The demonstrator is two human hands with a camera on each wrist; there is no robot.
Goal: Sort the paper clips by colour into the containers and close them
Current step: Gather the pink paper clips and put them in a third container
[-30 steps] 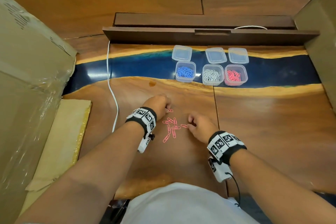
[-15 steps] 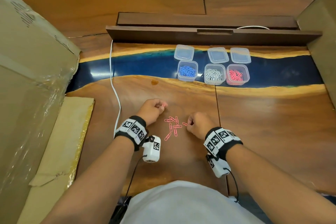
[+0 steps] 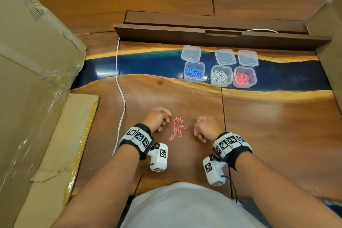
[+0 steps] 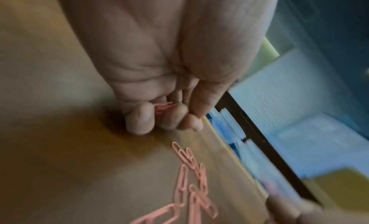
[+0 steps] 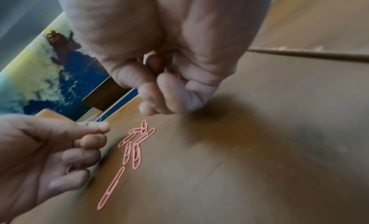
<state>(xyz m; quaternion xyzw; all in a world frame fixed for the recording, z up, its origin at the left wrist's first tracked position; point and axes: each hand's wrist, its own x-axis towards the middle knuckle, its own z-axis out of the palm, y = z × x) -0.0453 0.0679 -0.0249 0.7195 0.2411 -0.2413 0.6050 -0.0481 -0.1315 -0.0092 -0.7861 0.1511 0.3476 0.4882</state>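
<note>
Step in hand, as I judge it: gathering the last pink paper clips [image 3: 176,127] off the wooden table [image 3: 277,126]. They are lying in a loose cluster between the two hands, at about 6 o'clock from the containers.

Left hand [image 3: 157,119] is curling over the cluster's 9 o'clock edge; the left wrist view is showing pink clips [image 4: 162,108] tucked between its curled fingers. Right hand [image 3: 205,127] is hovering closed at 3 o'clock of the cluster, fingers bunched; a trace of red is showing inside the fist in its wrist view, so it is probably holding a clip or two, but I cannot tell for sure.

Three open tubs are standing well away at 12 o'clock: blue-clip container [image 3: 194,74], white-clip container [image 3: 221,76], pink-clip container [image 3: 244,77]. Three lids [image 3: 224,57] are lying just behind them.

Next move is calling for fingertip pinches on thin, flat, overlapping clips, then a carry to the rightmost tub, then lids.

Hard to make out: both wrist views are motion-blurred; the count of clips held is hidden.
</note>
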